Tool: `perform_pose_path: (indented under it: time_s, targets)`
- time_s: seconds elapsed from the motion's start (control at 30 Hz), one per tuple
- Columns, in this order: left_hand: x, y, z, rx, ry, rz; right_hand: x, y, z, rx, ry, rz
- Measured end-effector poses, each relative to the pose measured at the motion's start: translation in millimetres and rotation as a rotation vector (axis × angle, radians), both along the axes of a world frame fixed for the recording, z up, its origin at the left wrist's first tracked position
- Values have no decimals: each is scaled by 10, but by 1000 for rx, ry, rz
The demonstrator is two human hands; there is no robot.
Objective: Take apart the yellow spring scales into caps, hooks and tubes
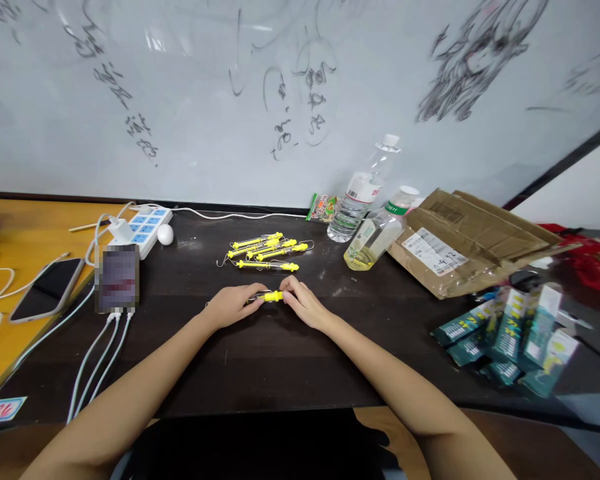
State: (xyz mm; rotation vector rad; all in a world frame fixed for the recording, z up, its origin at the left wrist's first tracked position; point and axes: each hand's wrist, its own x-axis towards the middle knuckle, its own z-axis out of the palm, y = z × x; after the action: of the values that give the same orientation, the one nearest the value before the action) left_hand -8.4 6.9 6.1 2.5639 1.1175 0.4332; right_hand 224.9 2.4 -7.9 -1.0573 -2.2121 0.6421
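Note:
Between my two hands is a slim clear tube with yellow ends, which looks like a tubular spring scale (273, 296). My left hand (233, 305) is closed around its clear body, which the fingers partly hide. At the other side, my right hand (305, 303) pinches the tip of the yellow end with thumb and fingers. Just beyond the hands lies a loose group of similar yellow-ended spring scales (267, 265), with thin wire hooks showing at some ends. The nearest of them lies roughly crosswise, apart from my fingers.
Two bottles, one of water (350, 207) and one of yellow drink (363, 250), stand by a cardboard parcel (440, 233). Green boxes (510, 333) lie at right. At left are a power strip (147, 230), a phone (50, 290) and a blurred device (117, 280) with white cables.

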Motion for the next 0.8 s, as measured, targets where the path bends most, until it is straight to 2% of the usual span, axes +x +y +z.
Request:
perform_pose_path:
  time_s: [0.07,0.2,0.5,0.67,0.8]
  targets:
    - [6,-3,-12,8,-2,-11,-3,16,-6,29,-68,-32]
    - [6,-5,-22,14,10,-17,-14,39,-12,47,-138,5]
    - [-5,10,-12,22,32,-2,-24,-23,-11,35,15,38]
    - [11,-8,-16,22,50,-13,-10,12,-19,54,-66,-72]
    - [15,-11,-26,31,49,-18,-19,34,-7,87,-178,-42]
